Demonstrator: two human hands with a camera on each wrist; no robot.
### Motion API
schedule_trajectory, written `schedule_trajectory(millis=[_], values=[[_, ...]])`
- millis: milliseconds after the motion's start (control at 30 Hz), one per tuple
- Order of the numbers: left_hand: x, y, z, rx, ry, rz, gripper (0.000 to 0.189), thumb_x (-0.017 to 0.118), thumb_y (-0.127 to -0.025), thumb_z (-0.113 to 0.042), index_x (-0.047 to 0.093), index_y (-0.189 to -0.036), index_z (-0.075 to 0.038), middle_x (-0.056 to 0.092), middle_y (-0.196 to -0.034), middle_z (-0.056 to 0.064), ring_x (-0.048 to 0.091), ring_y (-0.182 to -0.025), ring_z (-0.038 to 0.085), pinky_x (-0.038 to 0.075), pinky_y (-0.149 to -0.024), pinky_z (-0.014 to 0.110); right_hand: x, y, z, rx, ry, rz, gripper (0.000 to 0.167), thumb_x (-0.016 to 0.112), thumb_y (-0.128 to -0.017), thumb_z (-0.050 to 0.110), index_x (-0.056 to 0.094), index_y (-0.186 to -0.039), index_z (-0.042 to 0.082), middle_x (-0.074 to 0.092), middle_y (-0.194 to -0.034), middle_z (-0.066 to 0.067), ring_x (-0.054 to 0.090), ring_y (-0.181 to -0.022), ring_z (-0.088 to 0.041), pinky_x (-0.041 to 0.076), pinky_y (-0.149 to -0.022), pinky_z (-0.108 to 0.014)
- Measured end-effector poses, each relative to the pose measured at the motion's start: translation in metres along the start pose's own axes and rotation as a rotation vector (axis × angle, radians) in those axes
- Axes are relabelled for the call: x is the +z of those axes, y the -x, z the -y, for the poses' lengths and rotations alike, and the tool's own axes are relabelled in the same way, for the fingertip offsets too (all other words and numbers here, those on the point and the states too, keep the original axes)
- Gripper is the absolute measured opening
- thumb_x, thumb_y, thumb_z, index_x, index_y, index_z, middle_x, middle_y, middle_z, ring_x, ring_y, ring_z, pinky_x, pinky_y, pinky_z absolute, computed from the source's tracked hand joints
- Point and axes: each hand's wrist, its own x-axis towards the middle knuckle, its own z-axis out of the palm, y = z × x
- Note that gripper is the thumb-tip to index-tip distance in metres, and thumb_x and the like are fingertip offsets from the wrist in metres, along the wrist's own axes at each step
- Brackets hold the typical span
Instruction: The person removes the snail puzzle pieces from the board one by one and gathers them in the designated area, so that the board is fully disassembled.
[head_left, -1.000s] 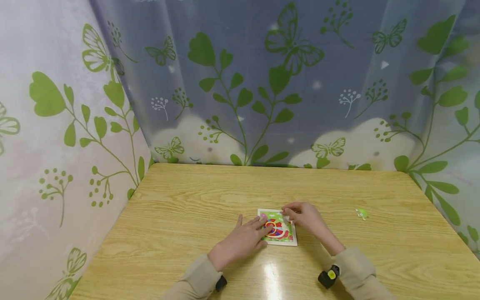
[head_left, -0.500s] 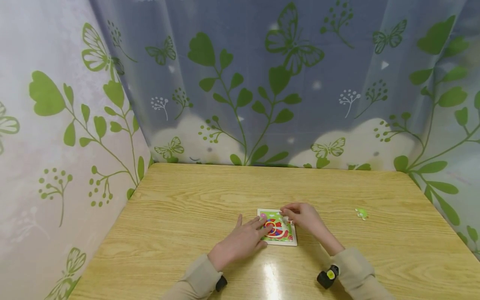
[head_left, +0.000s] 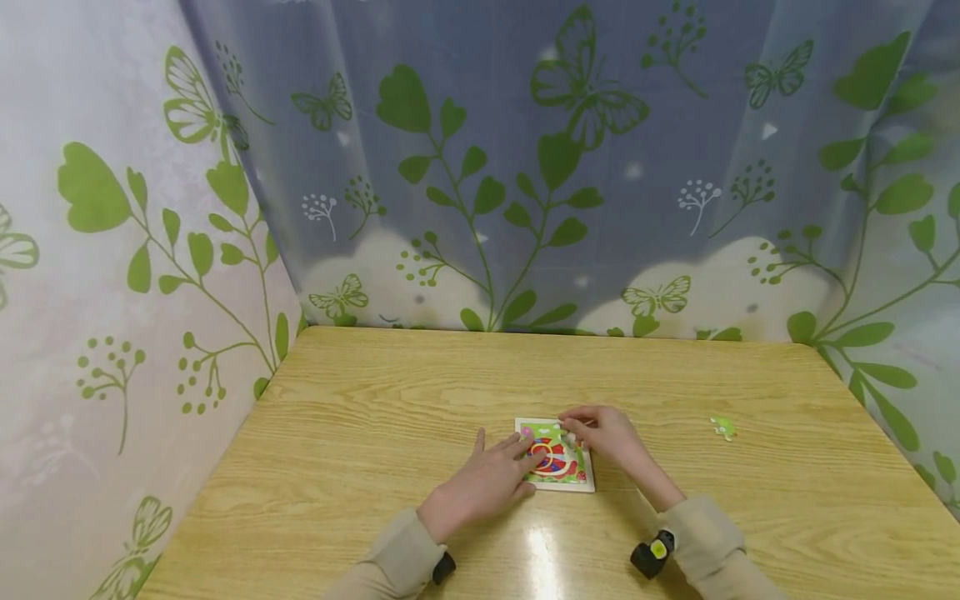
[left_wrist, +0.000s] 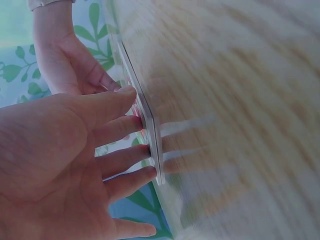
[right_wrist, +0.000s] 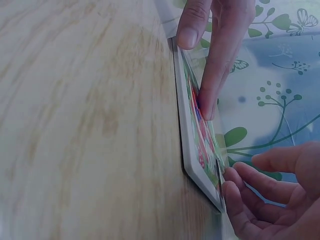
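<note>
1 puzzle [head_left: 563,470]: left hand [head_left: 486,481] resting, right hand [head_left: 611,434] pinching.

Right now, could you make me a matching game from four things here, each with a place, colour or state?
Things
1. Left hand
2. Right hand
3. Loose green puzzle piece
4. Picture puzzle

Clues
A. Bordered in white
B. At the puzzle's far right corner
C. On the wood-grain tabletop, right of both hands
D. Spread over the puzzle's left part

Pairs: 1-D, 2-B, 3-C, 4-A
</note>
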Motion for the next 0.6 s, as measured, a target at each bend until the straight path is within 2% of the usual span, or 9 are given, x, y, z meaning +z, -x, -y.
schedule_trajectory(millis=[267,500,600], values=[[-0.0006,-0.0004,-0.0016,-0.007,-0.007,-0.003,0.053,0.057,-0.103,-0.038,0.047,-0.152,-0.021,0.035,-0.162,0.004,0.036,-0.149,0.026,0.024,-0.116,0.069,0.0012,-0.0035,0.0029,-0.013,-0.001,0.007,0.023,0.065,-0.099,0.012,0.074,-0.116,-0.001,0.072,-0.09,-0.009,0.062,-0.072,-0.014,0.054,-0.059,-0.027],[0.0022,-0.003,-0.0002,-0.004,-0.003,-0.006,0.052,0.055,-0.104,-0.038,0.048,-0.152,-0.02,0.035,-0.162,0.005,0.036,-0.149,0.026,0.024,-0.116,0.069,0.002,-0.0044,0.0033,-0.045,0.088,0.006,0.018,0.069,-0.095,0.011,0.077,-0.109,0.004,0.075,-0.102,-0.012,0.067,-0.086,-0.021,0.054,-0.062,-0.027],[0.0013,-0.0028,-0.0004,-0.003,-0.006,-0.005,0.052,0.056,-0.104,-0.038,0.048,-0.152,-0.02,0.035,-0.162,0.005,0.036,-0.148,0.026,0.025,-0.116,0.069,0.0026,-0.0046,0.0037,-0.061,0.111,0.002,0.016,0.07,-0.093,0.009,0.078,-0.106,0.004,0.075,-0.101,-0.012,0.069,-0.088,-0.024,0.055,-0.064,-0.028]])
